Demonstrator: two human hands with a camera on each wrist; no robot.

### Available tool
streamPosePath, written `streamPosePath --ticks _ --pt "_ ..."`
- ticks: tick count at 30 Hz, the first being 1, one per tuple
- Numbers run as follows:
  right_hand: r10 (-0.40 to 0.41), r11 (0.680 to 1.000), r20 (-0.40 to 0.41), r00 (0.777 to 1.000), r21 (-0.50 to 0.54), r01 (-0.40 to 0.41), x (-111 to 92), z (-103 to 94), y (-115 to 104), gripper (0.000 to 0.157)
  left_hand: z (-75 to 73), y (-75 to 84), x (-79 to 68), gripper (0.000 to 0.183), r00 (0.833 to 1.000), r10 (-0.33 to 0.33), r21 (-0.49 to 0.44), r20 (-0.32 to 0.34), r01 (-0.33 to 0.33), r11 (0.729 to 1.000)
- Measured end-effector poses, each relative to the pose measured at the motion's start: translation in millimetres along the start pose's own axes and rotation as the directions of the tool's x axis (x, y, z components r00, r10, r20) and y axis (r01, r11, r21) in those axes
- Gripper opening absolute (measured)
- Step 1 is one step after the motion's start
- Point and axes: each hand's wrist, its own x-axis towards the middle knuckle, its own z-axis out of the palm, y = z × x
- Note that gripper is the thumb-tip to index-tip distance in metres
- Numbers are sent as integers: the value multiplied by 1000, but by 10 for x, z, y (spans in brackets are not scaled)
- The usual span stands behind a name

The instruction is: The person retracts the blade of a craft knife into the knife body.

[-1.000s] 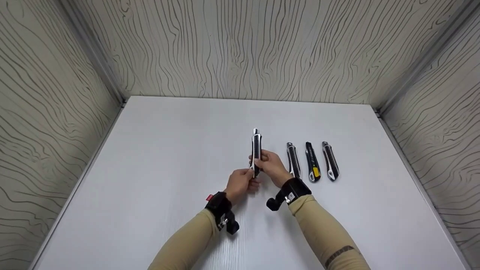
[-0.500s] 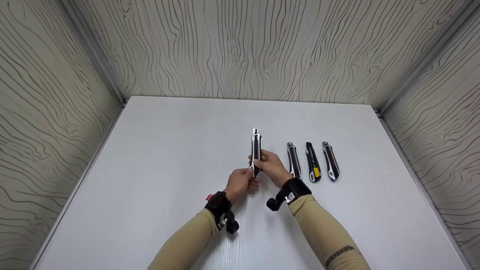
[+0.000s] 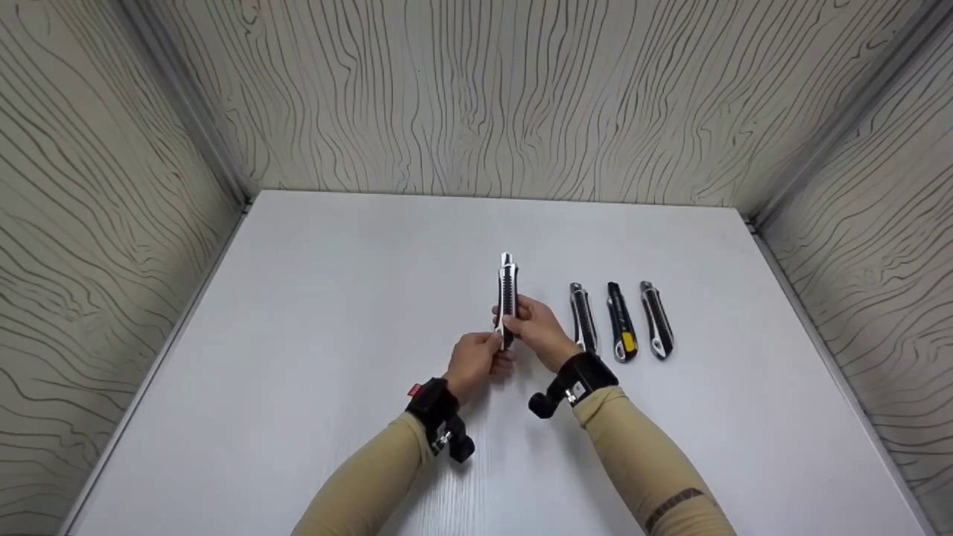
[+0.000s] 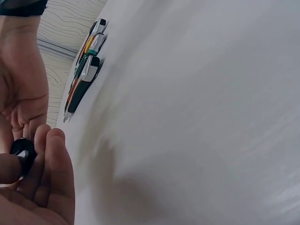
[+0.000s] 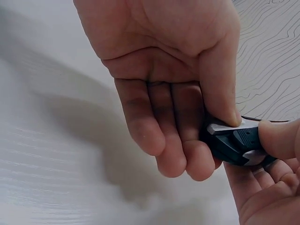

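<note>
In the head view a silver and black utility knife is held above the white table, its metal nose pointing away from me. My left hand pinches its near end between thumb and fingers. Farther up the handle, my right hand grips it from the right, thumb on top. The right wrist view shows the dark butt of the knife with both thumbs pressed on it. The left wrist view catches only its dark end among the fingers.
To the right of my hands, three more utility knives lie side by side on the table: a silver and black one, a black one with a yellow slider and another silver and black one. Patterned walls enclose the table.
The knife and both hands have shifted very slightly away from me, with the same hold. The three knives on the table lie as before.
</note>
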Motion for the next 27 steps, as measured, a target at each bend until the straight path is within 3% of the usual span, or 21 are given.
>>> streamPosePath --ticks 5,16,27 --pt "-10 1000 20 1000 -8 10 -2 -11 22 49 -1 -4 -8 35 1000 0 -11 15 0 1000" --pt "-35 994 -44 998 -102 30 -27 -90 36 48 3 -15 -1 37 997 -20 13 73 19 1000" --pt "51 993 -96 994 -98 -60 -99 -218 52 52 117 -39 7 36 991 -51 70 126 42 997"
